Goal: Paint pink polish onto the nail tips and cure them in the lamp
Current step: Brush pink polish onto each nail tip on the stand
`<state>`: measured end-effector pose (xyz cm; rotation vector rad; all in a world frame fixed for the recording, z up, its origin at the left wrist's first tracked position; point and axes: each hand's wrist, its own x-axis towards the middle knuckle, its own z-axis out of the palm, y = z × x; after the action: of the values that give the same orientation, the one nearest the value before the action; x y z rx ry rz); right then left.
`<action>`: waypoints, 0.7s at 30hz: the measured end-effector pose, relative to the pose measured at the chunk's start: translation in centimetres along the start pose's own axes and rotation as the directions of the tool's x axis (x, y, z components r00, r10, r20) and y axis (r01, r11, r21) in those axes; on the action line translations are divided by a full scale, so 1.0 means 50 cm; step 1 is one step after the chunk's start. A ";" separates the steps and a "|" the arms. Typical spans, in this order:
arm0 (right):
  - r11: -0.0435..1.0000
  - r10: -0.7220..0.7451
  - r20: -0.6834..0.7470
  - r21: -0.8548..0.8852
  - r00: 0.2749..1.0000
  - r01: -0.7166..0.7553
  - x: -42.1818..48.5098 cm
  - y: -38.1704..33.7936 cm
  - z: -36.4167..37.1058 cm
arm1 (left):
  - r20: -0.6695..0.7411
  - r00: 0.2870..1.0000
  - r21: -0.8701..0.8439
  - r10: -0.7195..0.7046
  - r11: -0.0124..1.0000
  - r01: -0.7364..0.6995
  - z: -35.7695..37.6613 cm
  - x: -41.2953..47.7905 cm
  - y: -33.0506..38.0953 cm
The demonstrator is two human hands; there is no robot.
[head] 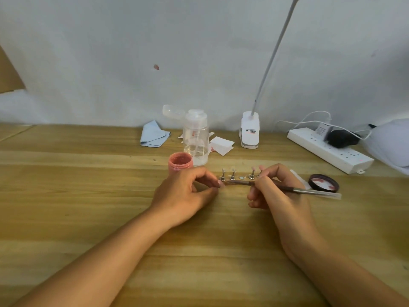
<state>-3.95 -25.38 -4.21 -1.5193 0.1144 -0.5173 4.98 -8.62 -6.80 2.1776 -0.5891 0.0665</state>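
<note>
Mid-table, toward the far edge: holder strip [238, 182] lies flat, long axis parallel to that edge, its small metal stands upright with nail tips [233, 170] on top. Left hand [188, 191] pinches the strip's left end, thumb and forefinger together on it. Right hand [276, 191] at the strip's right end, fingers curled round a brush [309, 191]; the brush lies nearly level, metal end pointing to the table's right edge. Open pink polish jar [180, 161] just behind the left hand; its lid [323, 182] just beyond the brush's metal end. White cure lamp [391, 142] at the right edge, partly out of view.
</note>
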 end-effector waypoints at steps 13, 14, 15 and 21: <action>1.000 0.027 0.044 0.004 0.999 -0.027 -0.001 0.006 0.005 | -0.009 1.000 -0.024 0.011 1.000 -0.011 0.001 -0.003 -0.006; 1.000 0.018 0.033 -0.004 0.999 -0.018 0.000 0.005 0.005 | -0.012 1.000 -0.027 0.007 1.000 -0.007 0.000 -0.002 -0.005; 1.000 0.014 0.025 -0.005 1.000 -0.013 0.000 0.003 0.004 | -0.016 1.000 -0.028 0.004 1.000 -0.005 0.000 -0.002 -0.004; 0.998 -0.051 -0.008 -0.044 0.999 0.050 -0.003 -0.002 0.004 | -0.011 1.000 -0.002 -0.010 1.000 0.010 -0.005 -0.003 0.003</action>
<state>-4.05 -25.14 -4.12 -1.5662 0.0955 -0.5652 4.81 -8.45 -6.57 2.1773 -0.5724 0.0725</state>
